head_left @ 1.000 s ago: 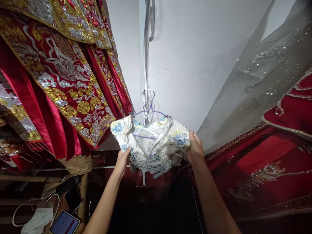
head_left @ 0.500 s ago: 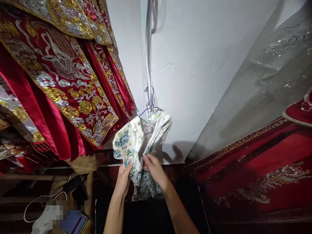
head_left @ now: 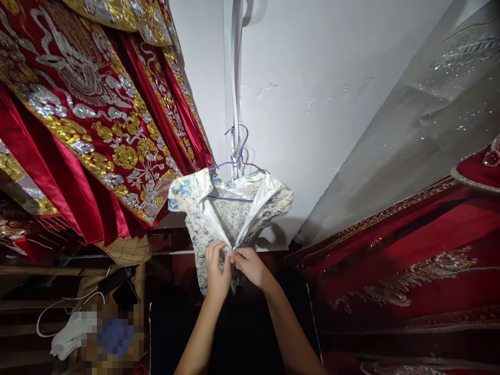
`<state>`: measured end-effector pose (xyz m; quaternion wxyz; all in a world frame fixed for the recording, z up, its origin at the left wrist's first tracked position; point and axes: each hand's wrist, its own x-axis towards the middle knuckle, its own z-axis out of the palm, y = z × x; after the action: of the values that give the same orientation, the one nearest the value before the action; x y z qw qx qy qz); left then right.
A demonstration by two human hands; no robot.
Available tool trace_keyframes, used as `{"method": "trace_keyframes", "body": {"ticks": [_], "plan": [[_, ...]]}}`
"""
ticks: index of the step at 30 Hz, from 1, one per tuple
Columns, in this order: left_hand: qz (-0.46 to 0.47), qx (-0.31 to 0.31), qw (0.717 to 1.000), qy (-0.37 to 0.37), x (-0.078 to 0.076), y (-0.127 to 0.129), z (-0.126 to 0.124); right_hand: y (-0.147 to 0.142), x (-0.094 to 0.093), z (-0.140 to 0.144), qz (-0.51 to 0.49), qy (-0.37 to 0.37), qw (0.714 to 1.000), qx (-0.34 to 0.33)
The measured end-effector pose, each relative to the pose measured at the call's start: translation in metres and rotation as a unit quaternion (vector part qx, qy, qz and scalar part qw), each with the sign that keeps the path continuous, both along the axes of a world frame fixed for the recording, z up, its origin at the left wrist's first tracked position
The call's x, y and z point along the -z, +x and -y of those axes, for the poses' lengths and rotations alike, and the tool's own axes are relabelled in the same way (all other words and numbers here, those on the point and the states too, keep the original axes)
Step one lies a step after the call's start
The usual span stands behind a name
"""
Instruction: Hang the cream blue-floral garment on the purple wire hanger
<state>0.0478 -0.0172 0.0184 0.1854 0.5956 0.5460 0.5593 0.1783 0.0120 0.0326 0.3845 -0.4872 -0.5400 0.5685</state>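
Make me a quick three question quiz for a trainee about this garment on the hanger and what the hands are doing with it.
1. True or false: the floral garment hangs on a purple wire hanger.
2. Where do the left hand and the right hand meet? A) at the hanger hook B) at the garment's front opening, below the collar C) on the red embroidered robe
3. Fill in: the hanger hook hangs against a ____ wall.

Key
1. True.
2. B: both hands pinch the two front edges together, side by side.
3. White.
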Motion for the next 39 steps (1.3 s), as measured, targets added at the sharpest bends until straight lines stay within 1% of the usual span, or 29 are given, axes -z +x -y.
{"method": "trace_keyframes", "body": {"ticks": [2,6,7,9,11,12,14,16,18,20,22,23,24,25,26,27,29,30,32,33,34,35,36,37,39], "plan": [[0.029,0.064,0.997,-0.035,0.000,0.006,0.000,0.003,-0.001,0.001,0.020,-0.002,1.000,-0.002],[0.055,0.146,0.986,-0.055,-0.005,0.007,-0.002,0.006,-0.010,0.003,0.009,-0.016,0.999,-0.041],[0.062,0.157,0.983,-0.064,-0.006,0.007,-0.004,0.005,-0.014,0.003,0.000,-0.017,0.999,-0.050],[0.085,0.155,0.981,-0.086,-0.009,0.010,-0.009,0.004,-0.026,0.001,-0.020,-0.017,0.999,-0.046],[0.094,0.139,0.982,-0.090,-0.011,0.012,-0.015,0.004,-0.046,-0.007,-0.050,-0.004,0.999,-0.015],[0.085,0.136,0.984,-0.082,-0.012,0.013,-0.018,0.004,-0.058,-0.015,-0.070,0.010,0.997,0.009],[0.048,0.141,0.987,-0.067,-0.011,0.012,-0.023,0.007,-0.089,-0.034,-0.112,0.049,0.990,0.066],[0.006,0.146,0.987,-0.067,-0.007,0.008,-0.026,0.008,-0.123,-0.056,-0.149,0.064,0.977,0.139],[-0.029,0.143,0.987,-0.072,-0.002,0.002,-0.026,0.005,-0.155,-0.075,-0.180,0.085,0.970,0.141],[-0.067,0.146,0.985,-0.071,0.002,-0.004,-0.028,-0.001,-0.176,-0.085,-0.202,0.117,0.964,0.130],[-0.112,0.170,0.976,-0.083,0.000,-0.010,-0.032,-0.007,-0.186,-0.086,-0.215,0.145,0.957,0.127],[-0.132,0.189,0.969,-0.093,-0.005,-0.013,-0.036,-0.009,-0.187,-0.084,-0.219,0.153,0.955,0.127],[-0.150,0.208,0.961,-0.103,-0.012,-0.016,-0.040,-0.010,-0.185,-0.081,-0.222,0.157,0.954,0.128],[-0.159,0.221,0.956,-0.107,-0.023,-0.019,-0.045,-0.010,-0.182,-0.078,-0.221,0.156,0.954,0.127],[-0.155,0.226,0.957,-0.098,-0.038,-0.021,-0.051,-0.010,-0.179,-0.074,-0.217,0.154,0.956,0.124],[-0.143,0.223,0.961,-0.077,-0.056,-0.023,-0.057,-0.009,-0.176,-0.071,-0.209,0.152,0.959,0.118],[-0.084,0.189,0.978,0.009,-0.097,-0.023,-0.069,-0.007,-0.171,-0.065,-0.179,0.152,0.966,0.109],[-0.064,0.175,0.981,0.059,-0.119,-0.022,-0.075,-0.006,-0.171,-0.063,-0.159,0.155,0.969,0.104],[-0.077,0.175,0.973,0.132,-0.155,-0.019,-0.086,-0.004,-0.171,-0.061,-0.122,0.171,0.973,0.092],[-0.102,0.180,0.967,0.151,-0.169,-0.016,-0.090,-0.003,-0.171,-0.061,-0.106,0.185,0.973,0.085],[-0.131,0.185,0.961,0.161,-0.179,-0.015,-0.094,-0.002,-0.170,-0.061,-0.094,0.202,0.971,0.083],[-0.161,0.188,0.955,0.163,-0.185,-0.014,-0.098,-0.001,-0.167,-0.061,-0.082,0.220,0.968,0.085],[-0.187,0.190,0.950,0.163,-0.189,-0.014,-0.100,0.001,-0.163,-0.061,-0.071,0.239,0.964,0.091],[-0.207,0.192,0.946,0.161,-0.189,-0.015,-0.102,0.002,-0.157,-0.061,-0.059,0.256,0.960,0.100],[-0.234,0.205,0.937,0.157,-0.185,-0.020,-0.102,0.005,-0.141,-0.060,-0.032,0.275,0.954,0.114]]}}
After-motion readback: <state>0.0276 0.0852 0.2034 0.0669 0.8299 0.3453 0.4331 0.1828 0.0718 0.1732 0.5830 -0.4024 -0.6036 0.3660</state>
